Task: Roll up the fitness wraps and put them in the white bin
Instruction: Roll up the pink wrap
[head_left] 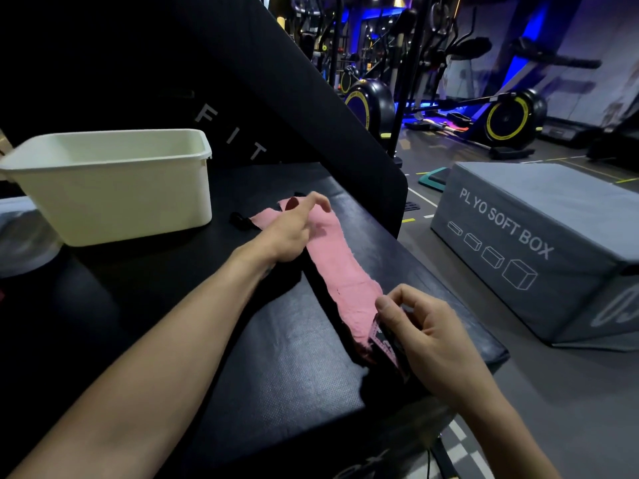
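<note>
Pink wrap point(332, 250) laid flat along black bench pad point(276, 357), beside white bin point(114, 198). Near end pinched by right hand point(425, 337); left hand point(294, 229) relaxed, fingers loose over far end. Fabric judged soft, light, limp; best held at near end for rolling

Pink wrap point(340, 267), under both hands: matt woven cloth with frayed edges. Black bench pad point(276, 357) beneath: grained, faintly glossy leatherette. White bin point(114, 198), left of the left hand: smooth plastic.
</note>
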### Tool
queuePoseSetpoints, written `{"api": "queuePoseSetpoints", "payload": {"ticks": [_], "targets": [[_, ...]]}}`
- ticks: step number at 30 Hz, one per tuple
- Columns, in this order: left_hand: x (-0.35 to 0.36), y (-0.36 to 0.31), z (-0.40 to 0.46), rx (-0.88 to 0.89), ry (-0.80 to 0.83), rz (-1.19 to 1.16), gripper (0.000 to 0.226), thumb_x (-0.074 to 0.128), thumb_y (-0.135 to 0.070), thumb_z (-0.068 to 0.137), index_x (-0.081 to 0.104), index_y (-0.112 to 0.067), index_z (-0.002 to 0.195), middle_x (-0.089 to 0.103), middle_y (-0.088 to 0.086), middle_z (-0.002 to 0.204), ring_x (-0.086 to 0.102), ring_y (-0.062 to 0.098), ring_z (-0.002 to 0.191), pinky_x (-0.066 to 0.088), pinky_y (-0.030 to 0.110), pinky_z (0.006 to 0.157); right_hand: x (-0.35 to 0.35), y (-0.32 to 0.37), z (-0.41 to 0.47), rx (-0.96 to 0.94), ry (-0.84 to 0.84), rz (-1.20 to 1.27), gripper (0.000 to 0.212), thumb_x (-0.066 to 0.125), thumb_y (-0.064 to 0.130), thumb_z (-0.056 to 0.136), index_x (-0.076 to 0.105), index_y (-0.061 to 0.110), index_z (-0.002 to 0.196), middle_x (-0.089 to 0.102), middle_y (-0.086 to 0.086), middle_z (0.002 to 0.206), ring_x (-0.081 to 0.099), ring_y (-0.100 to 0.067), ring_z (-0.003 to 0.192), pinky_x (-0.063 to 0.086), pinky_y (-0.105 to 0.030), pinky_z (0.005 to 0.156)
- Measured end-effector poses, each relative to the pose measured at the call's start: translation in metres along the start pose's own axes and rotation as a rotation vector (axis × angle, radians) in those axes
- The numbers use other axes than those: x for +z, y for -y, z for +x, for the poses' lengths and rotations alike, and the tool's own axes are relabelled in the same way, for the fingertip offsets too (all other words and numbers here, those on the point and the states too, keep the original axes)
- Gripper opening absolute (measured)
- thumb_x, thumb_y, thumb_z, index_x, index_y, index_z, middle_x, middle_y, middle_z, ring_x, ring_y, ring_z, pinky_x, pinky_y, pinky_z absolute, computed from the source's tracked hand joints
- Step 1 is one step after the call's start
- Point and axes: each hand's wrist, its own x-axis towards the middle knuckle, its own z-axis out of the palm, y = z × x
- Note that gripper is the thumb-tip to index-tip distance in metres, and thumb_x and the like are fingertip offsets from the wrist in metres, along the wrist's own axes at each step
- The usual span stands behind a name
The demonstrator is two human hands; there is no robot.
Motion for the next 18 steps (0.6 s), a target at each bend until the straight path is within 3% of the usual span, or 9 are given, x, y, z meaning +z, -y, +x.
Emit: {"api": "queuePoseSetpoints", "payload": {"ticks": [2,4,7,9,12,13,15,18], "targets": [[-0.003,0.001,-0.003,0.018,0.05,0.008,0.032,0.044,-0.015,0.103,0.043,-0.043,0.119,0.057,0.016,0.103,0.056,0.03,0.065,0.058,0.04,0.058,0.002,0.003,0.0,0.001,-0.007,-0.018,0.032,0.06,0.034,0.1,0.057,0.017,0.074,0.055,0.013,0.059,0.046,-0.001,0.054,0.036,-0.02,0.057],[-0.01,0.003,-0.007,0.025,0.153,0.006,0.04,0.055,-0.027,0.099,0.042,-0.051,0.129,0.059,0.016,0.124,0.066,0.039,0.088,0.061,0.053,0.078,0.002,0.005,0.001,0.009,-0.01,-0.023,0.032,0.06,0.033,0.101,0.057,0.016,0.074,0.054,0.014,0.058,0.046,0.0,0.053,0.035,-0.017,0.056],[-0.015,0.003,-0.011,0.054,0.222,0.051,0.058,0.07,-0.024,0.093,0.047,-0.053,0.137,0.066,0.005,0.124,0.071,0.022,0.094,0.059,0.045,0.09,0.002,0.005,0.002,0.014,-0.016,-0.027,0.032,0.06,0.032,0.101,0.056,0.016,0.074,0.053,0.015,0.057,0.045,0.0,0.052,0.033,-0.015,0.055],[-0.011,0.001,-0.011,0.119,0.18,0.074,0.056,0.074,-0.012,0.089,0.057,-0.045,0.131,0.065,-0.012,0.127,0.063,0.006,0.113,0.05,0.036,0.104,0.004,0.005,0.003,0.011,-0.017,-0.031,0.032,0.06,0.031,0.101,0.055,0.016,0.073,0.052,0.016,0.056,0.044,0.0,0.051,0.032,-0.014,0.055],[-0.005,-0.008,-0.012,0.221,0.123,0.085,0.051,0.071,0.001,0.088,0.064,-0.032,0.125,0.063,-0.025,0.115,0.055,-0.013,0.109,0.042,0.013,0.096,0.005,0.006,0.003,0.011,-0.02,-0.029,0.033,0.061,0.03,0.101,0.055,0.016,0.072,0.052,0.016,0.056,0.044,-0.001,0.051,0.032,-0.014,0.054],[-0.003,-0.011,-0.012,0.258,0.101,0.119,0.048,0.07,0.002,0.088,0.065,-0.028,0.125,0.061,-0.025,0.111,0.053,-0.012,0.104,0.037,0.008,0.092,0.005,0.006,0.003,0.012,-0.021,-0.031,0.033,0.061,0.029,0.101,0.054,0.016,0.072,0.052,0.016,0.056,0.044,-0.001,0.051,0.032,-0.014,0.054],[0.001,-0.014,-0.011,0.282,0.057,0.218,0.047,0.068,-0.002,0.088,0.065,-0.026,0.128,0.06,-0.015,0.109,0.05,-0.001,0.103,0.035,0.011,0.088,0.004,0.006,0.002,0.012,-0.023,-0.034,0.033,0.061,0.028,0.101,0.054,0.017,0.071,0.052,0.016,0.055,0.044,-0.001,0.051,0.032,-0.014,0.054],[0.009,-0.016,-0.011,0.236,0.075,0.161,0.049,0.058,0.001,0.091,0.059,-0.028,0.131,0.06,-0.007,0.118,0.056,0.011,0.109,0.041,0.016,0.09,0.005,0.008,0.002,0.006,-0.013,-0.026,0.033,0.061,0.028,0.101,0.053,0.018,0.07,0.051,0.015,0.054,0.043,-0.001,0.05,0.032,-0.015,0.053]]}}
